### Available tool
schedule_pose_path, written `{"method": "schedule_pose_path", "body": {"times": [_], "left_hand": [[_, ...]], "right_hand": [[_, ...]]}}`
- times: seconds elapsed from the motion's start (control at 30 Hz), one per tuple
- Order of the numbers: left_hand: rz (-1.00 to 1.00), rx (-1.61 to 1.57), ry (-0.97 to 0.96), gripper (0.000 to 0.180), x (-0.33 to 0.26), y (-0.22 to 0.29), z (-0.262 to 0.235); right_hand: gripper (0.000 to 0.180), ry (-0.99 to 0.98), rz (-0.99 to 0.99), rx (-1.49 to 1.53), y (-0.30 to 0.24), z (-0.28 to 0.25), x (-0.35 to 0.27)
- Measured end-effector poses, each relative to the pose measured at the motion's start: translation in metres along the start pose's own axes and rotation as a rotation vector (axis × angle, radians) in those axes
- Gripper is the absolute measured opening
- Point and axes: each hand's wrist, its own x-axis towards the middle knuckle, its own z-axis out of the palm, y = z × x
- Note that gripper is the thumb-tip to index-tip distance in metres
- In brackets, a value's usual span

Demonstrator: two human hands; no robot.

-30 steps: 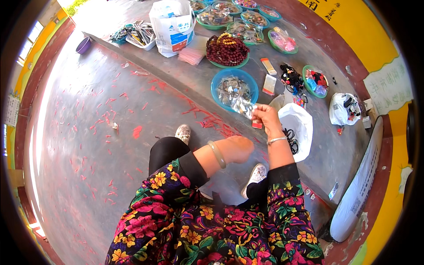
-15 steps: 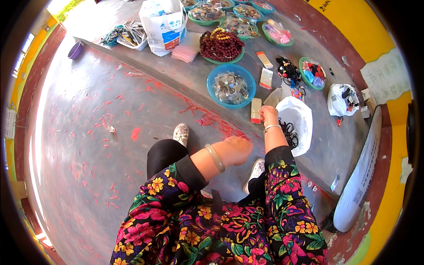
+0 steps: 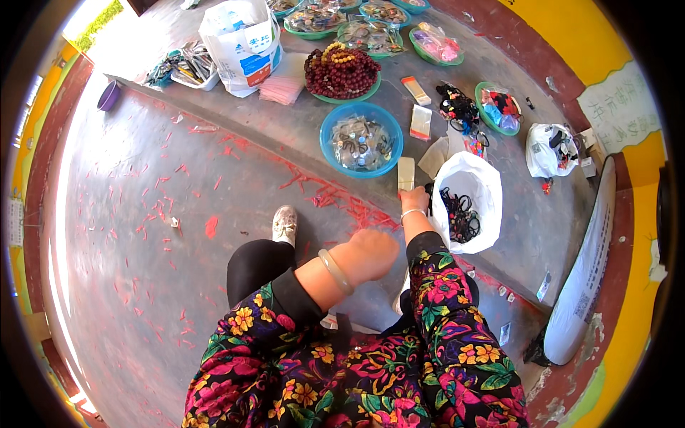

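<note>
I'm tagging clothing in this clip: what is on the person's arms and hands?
Both arms wear black sleeves with a bright floral print in red, pink, yellow and green. The left hand is bare, with a pale, translucent bangle on the wrist. The right hand is bare too, with a thin light bracelet. No gloves.

Two white bags point(image 3: 467, 203) point(image 3: 239, 43) — one blue bowl point(image 3: 361, 140) — one purple cup point(image 3: 108, 95)

Street stall: trinket bowls point(image 3: 361, 139) on pavement
</note>
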Motion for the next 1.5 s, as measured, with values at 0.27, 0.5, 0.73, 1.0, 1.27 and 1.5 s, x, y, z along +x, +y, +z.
{"method": "schedule_pose_path", "body": {"times": [0.27,0.5,0.73,1.0,1.27,1.5], "left_hand": [[-0.037,0.006,0.026,0.011,0.0,-0.001,-0.001],[-0.049,0.017,-0.018,0.012,-0.002,0.004,-0.012],[-0.195,0.034,0.191,0.018,0.013,-0.004,-0.001],[-0.329,-1.131,0.93,0.039,0.043,-0.01,-0.018],[0.142,-2.024,0.579,0.025,0.04,0.005,-0.018],[0.055,-1.857,0.407,0.026,0.057,0.018,-0.011]], "right_hand": [[0.034,-0.029,0.083,0.137,-0.012,-0.002,-0.003],[0.011,-0.482,0.129,0.615,0.007,0.004,0.022],[0.012,-0.673,0.275,1.191,0.001,-0.073,-0.016],[0.009,-0.716,-0.017,1.359,-0.02,-0.207,-0.122],[0.017,-0.589,-0.315,1.159,0.003,-0.232,-0.133],[0.022,-0.41,-0.384,1.119,0.01,-0.247,-0.109]]}}
